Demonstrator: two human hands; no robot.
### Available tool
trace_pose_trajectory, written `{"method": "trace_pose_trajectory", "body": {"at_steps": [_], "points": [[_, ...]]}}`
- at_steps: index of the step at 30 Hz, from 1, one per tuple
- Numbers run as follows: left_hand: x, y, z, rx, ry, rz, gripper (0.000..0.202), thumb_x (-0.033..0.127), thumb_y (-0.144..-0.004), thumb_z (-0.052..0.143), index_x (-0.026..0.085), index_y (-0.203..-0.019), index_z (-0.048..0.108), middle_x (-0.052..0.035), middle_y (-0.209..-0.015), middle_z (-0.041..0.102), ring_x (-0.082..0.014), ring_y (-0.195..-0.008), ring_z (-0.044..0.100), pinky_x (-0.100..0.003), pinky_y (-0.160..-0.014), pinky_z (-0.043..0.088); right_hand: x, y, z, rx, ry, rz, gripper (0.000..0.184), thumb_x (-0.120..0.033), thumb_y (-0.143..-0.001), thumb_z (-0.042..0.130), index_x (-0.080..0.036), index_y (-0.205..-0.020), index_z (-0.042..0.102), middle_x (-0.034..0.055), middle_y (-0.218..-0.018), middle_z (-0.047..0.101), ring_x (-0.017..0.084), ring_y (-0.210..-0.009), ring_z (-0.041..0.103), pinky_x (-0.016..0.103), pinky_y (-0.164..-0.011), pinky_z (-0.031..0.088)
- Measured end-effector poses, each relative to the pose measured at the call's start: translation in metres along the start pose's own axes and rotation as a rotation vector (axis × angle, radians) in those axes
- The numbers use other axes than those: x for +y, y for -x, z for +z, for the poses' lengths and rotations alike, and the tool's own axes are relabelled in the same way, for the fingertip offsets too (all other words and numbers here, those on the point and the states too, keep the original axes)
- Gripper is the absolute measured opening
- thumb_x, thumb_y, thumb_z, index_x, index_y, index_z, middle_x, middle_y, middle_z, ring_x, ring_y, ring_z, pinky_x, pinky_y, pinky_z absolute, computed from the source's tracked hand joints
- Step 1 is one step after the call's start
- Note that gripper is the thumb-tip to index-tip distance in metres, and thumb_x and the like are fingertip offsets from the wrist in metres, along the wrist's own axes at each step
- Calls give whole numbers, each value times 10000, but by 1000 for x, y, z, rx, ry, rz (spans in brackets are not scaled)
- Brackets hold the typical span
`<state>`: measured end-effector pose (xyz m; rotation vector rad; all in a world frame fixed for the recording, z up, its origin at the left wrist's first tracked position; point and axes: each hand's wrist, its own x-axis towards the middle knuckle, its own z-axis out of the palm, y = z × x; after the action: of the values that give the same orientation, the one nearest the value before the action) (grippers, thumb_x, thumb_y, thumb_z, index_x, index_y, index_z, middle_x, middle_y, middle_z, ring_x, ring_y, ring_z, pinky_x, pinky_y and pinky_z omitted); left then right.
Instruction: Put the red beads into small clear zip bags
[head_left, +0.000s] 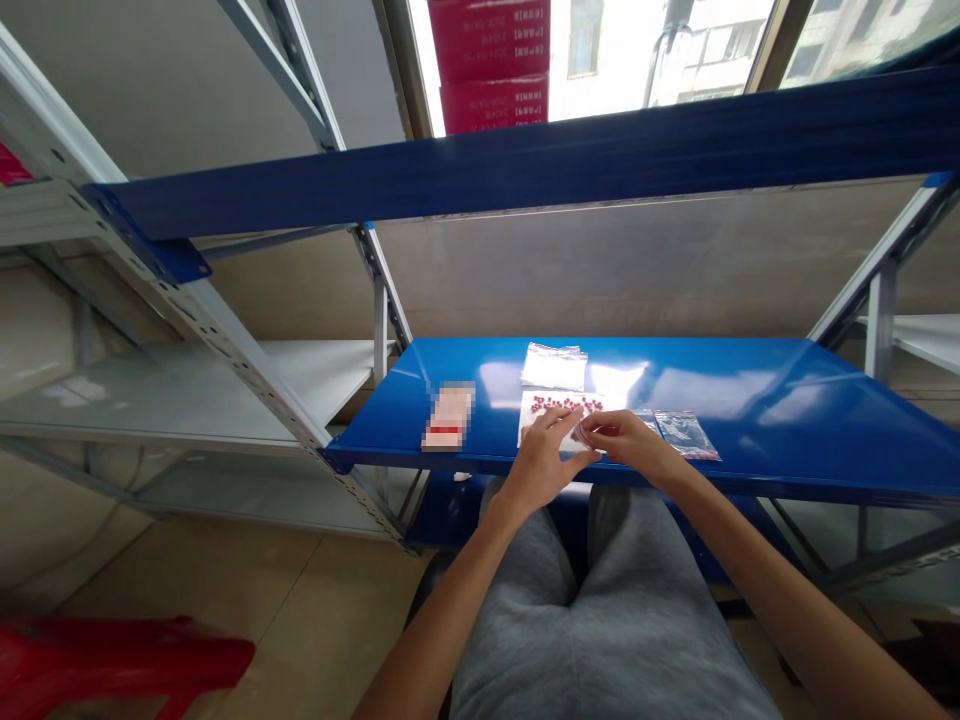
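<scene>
The left hand (541, 462) and right hand (626, 440) work above the front edge of a blue steel shelf (757, 392). The right grip is clenched on a small red-and-white piece (584, 433), which sits over the right part of a white sheet with red dots (559, 405). The left fingers (561, 420) reach toward it; their hold cannot be determined. A clear plastic bag (553, 366) lies behind the sheet. A patterned packet (686, 435) lies just beside the right hand. A blurred packet (448, 416) lies farther left, with open shelf between it and the sheet.
</scene>
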<state>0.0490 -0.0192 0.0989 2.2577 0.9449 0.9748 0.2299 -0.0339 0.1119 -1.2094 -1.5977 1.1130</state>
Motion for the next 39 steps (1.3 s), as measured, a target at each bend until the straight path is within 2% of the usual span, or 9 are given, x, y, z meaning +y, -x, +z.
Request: {"method": "trace_pose_trajectory", "body": {"at_steps": [3, 7, 12, 16, 21, 27, 30, 35, 39], "points": [[-1, 2, 4, 9, -29, -7, 541, 358, -879, 754, 218, -1381, 608, -113, -1392, 613, -275, -1343, 542, -450, -1130, 450, -2, 4, 0, -13, -21, 26, 278, -446, -760, 698, -176, -700, 721, -20, -578, 552, 103, -538, 409, 240, -491, 328], [-1, 3, 8, -24, -83, 15, 552, 426, -931, 678, 227, -1430, 553, -118, -1373, 601, -275, -1321, 542, -461, -1099, 467, 0, 8, -3, -20, -49, 48, 324, -477, -780, 704, -159, -778, 762, -14, -597, 558, 103, -550, 416, 234, -485, 312], [0, 6, 11, -84, -171, 19, 614, 491, -1016, 497, 195, -1543, 387, -152, -1373, 567, -292, -1314, 525, -490, -1053, 480, 7, 9, -7, -71, -230, 130, 314, -465, -749, 781, -157, -811, 769, 2, -703, 609, 99, -604, 461, 226, -531, 378], [3, 7, 11, -102, -205, 34, 662, 525, -1023, 455, 222, -1590, 298, -156, -1388, 540, -299, -1316, 512, -516, -1065, 459, 8, 10, -7, -114, -358, 212, 344, -454, -696, 830, -155, -860, 782, 26, -743, 647, 99, -604, 490, 224, -522, 399], [8, 8, 7, -129, -199, 70, 694, 511, -1012, 481, 229, -1607, 261, -153, -1380, 539, -303, -1317, 509, -529, -1084, 444, 3, 11, -6, -50, -224, 147, 248, -391, -699, 784, -148, -733, 750, -7, -617, 602, 88, -535, 454, 227, -492, 360], [11, 9, 8, -133, -201, 93, 666, 481, -1021, 472, 221, -1600, 269, -164, -1371, 543, -305, -1301, 526, -529, -1069, 456, -3, 13, -6, 101, -93, 79, 217, -365, -701, 739, -162, -775, 757, -17, -594, 610, 101, -514, 452, 246, -481, 337], [10, 9, 9, -129, -197, 97, 664, 472, -1021, 476, 210, -1596, 271, -166, -1368, 549, -309, -1311, 525, -529, -1063, 462, -3, 13, -8, 92, -46, 59, 236, -392, -731, 719, -158, -749, 753, -15, -582, 592, 100, -517, 435, 248, -489, 330], [8, 8, 9, -126, -228, 104, 666, 511, -1005, 501, 212, -1573, 322, -164, -1386, 538, -310, -1324, 531, -513, -1075, 470, -2, 18, -9, -36, 44, 38, 378, -517, -814, 669, -162, -695, 725, -28, -537, 520, 100, -501, 413, 245, -482, 325], [7, 7, 7, -121, -242, 131, 654, 535, -1002, 495, 188, -1541, 371, -173, -1390, 550, -317, -1326, 536, -512, -1070, 484, -2, 24, -12, -47, 4, 32, 433, -584, -843, 657, -160, -801, 736, 0, -651, 614, 106, -523, 468, 249, -496, 375]]}}
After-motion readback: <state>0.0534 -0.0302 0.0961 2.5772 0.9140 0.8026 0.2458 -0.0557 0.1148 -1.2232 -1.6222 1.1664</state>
